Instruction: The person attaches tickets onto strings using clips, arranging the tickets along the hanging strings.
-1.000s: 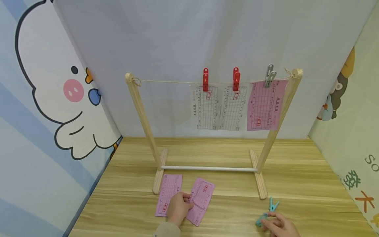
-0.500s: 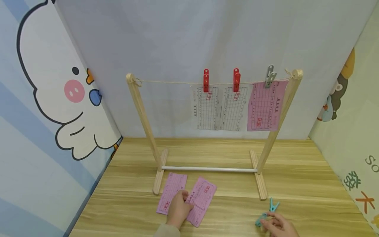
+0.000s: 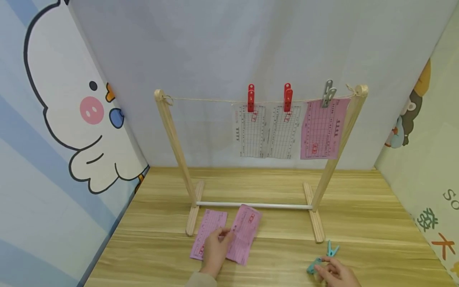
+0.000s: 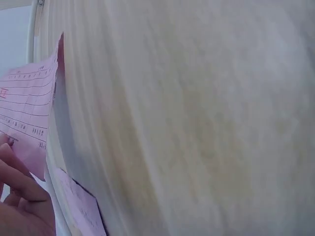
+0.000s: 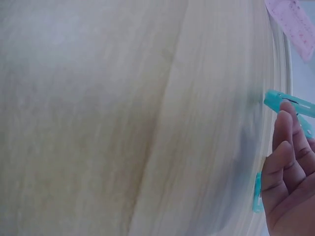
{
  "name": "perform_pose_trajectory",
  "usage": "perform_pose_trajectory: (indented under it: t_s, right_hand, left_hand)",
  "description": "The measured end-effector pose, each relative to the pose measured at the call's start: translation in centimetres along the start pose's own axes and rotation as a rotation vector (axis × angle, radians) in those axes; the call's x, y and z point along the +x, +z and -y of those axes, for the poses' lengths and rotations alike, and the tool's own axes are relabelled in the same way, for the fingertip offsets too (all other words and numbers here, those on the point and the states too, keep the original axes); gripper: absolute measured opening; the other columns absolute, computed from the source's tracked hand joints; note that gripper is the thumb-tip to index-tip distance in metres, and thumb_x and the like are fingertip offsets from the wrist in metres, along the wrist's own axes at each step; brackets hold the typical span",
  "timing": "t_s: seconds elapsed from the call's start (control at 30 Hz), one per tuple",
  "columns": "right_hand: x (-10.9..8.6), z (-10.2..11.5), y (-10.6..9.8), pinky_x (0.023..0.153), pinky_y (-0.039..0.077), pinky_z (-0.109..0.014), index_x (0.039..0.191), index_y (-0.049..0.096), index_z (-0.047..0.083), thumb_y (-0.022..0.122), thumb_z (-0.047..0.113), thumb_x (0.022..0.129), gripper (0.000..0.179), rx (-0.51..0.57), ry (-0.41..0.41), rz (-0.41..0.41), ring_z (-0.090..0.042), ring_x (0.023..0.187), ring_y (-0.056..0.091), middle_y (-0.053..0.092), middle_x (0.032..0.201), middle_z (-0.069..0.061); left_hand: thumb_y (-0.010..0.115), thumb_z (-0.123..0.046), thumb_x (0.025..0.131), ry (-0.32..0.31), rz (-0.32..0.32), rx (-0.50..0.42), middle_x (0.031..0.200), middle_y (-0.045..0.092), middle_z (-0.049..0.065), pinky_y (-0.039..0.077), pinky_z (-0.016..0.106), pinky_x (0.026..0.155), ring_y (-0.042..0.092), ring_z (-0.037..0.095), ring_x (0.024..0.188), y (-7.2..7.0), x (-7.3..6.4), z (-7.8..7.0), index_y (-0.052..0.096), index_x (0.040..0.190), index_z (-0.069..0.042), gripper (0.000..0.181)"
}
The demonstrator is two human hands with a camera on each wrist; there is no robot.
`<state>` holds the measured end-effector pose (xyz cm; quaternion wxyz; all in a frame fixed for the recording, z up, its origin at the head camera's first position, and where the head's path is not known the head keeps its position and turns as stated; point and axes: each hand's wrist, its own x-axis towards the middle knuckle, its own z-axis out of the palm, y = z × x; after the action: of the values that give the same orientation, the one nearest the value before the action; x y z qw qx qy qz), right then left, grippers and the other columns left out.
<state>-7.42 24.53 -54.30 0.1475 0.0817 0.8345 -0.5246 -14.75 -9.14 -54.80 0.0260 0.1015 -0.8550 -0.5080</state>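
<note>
My left hand point(image 3: 215, 251) pinches the left edge of a pink printed slip point(image 3: 246, 235), which shows lifted off the wood in the left wrist view. A second pink slip point(image 3: 211, 227) lies flat on the table, partly behind that hand. On the right, my right hand point(image 3: 340, 273) holds a teal clothespin point(image 3: 314, 266) between thumb and fingers. Another teal clothespin point(image 3: 332, 249) lies on the table just beyond these fingers. In the right wrist view, the held clothespin point(image 5: 290, 102) is at the fingertips, and the loose one point(image 5: 258, 194) is partly hidden behind the hand.
Behind the hands stands a wooden rack point(image 3: 175, 145) with a string point(image 3: 204, 100) across its top. Red clothespins point(image 3: 251, 99) hold two white slips point(image 3: 283, 137) on it; a grey clothespin point(image 3: 327, 99) holds a pink slip point(image 3: 320, 135). A white bar point(image 3: 251, 205) joins the rack's feet.
My left hand has raised the right-hand pink slip off the table, its far end now overlapping the white bar. The other slip has shifted slightly right. My right hand has barely moved.
</note>
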Motion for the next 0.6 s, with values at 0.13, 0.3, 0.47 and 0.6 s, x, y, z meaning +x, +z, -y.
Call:
perform_pose_trajectory:
  t_s: [0.13,0.3,0.47,0.6]
  right_hand:
    - [0.0,0.4,0.1,0.059,0.05,-0.024,0.135,0.043,-0.015,0.06,0.031,0.097,0.062,0.014,0.036,-0.003,-0.011,0.063,0.057,0.069,0.082,-0.005]
    - [0.1,0.9,0.1,0.056,0.049,-0.024,0.138,0.04,-0.014,0.059,0.03,0.098,0.062,0.128,0.06,0.004,-0.01,0.059,0.055,0.068,0.081,-0.001]
    - [0.1,1.9,0.0,0.051,0.047,-0.022,0.139,0.039,-0.013,0.059,0.026,0.098,0.06,0.225,0.05,-0.003,-0.008,0.053,0.053,0.066,0.078,0.002]
    - [0.2,2.8,-0.2,0.05,0.044,-0.019,0.14,0.038,-0.011,0.06,0.029,0.098,0.062,0.253,0.044,0.013,-0.006,0.053,0.051,0.066,0.081,0.002]
  left_hand:
    - [0.072,-0.02,0.09,0.04,-0.013,-0.093,0.1,0.072,0.007,0.046,0.02,0.063,0.056,0.009,0.076,-0.4,0.2,-0.2,0.074,0.102,-0.01,0.016]
    - [0.072,-0.018,0.09,0.06,-0.037,-0.183,0.097,0.072,0.008,0.04,0.017,0.052,0.047,0.003,0.062,-1.2,0.6,-0.7,0.074,0.102,-0.008,0.016]
    - [0.072,-0.02,0.09,0.088,-0.081,-0.235,0.095,0.071,0.007,0.037,0.016,0.047,0.045,0.003,0.06,-2.0,0.9,-1.7,0.075,0.101,-0.009,0.015]
    - [0.071,-0.021,0.091,0.106,-0.091,-0.244,0.094,0.069,0.007,0.037,0.015,0.047,0.045,0.004,0.062,-2.7,1.3,-2.5,0.074,0.101,-0.008,0.017]
